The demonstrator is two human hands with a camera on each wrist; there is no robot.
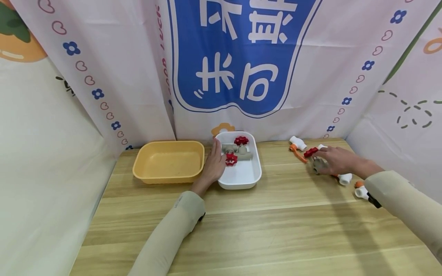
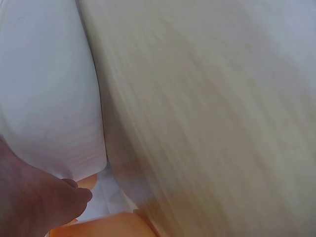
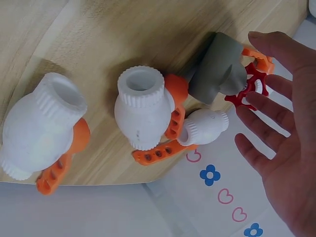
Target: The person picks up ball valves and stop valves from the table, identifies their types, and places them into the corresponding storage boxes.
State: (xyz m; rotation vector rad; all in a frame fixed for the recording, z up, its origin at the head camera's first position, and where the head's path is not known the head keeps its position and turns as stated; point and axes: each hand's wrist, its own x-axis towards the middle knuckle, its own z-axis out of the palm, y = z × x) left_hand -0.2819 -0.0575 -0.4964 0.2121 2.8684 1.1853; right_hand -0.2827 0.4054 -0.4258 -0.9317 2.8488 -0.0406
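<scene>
The right hand (image 3: 281, 128), its grip spread apart, reaches for the grey valve (image 3: 217, 69) on the worktop (image 1: 241, 230); next it must close round it. The left hand (image 1: 214, 165), fingers straight, rests against the white tray (image 1: 241, 180).

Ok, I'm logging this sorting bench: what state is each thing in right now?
Yellow tray: holds nothing.
White tray: holds two grey valves with red handwheels.
Left hand: open, at white tray's left rim.
Right hand: open, reaching at grey valve.
White valves: loose on table.
</scene>
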